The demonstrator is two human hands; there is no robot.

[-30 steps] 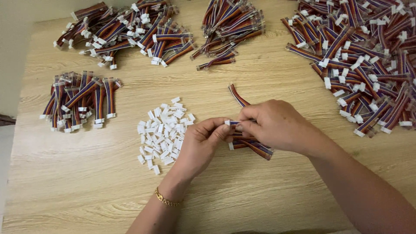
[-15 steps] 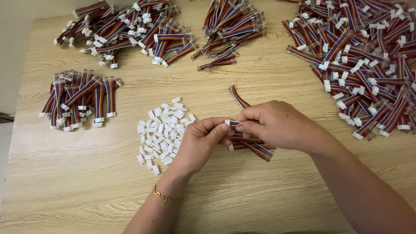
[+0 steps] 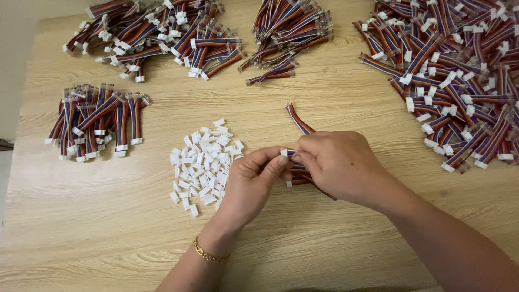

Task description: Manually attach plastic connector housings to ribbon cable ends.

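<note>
Pale wooden table under soft light

The light wood-grain table fills nearly the whole view; a plain whitish wall edges it at left; lighting even, shadows faint.

At the centre of the wooden table, the left hand and right hand meet fingertip to fingertip, pinching a small white connector on a striped ribbon cable between them. More short ribbon cables lie under the right hand. A heap of loose white connectors sits at nine o'clock of the hands. Cable bundles lie at ten, eleven, twelve and two o'clock
</note>
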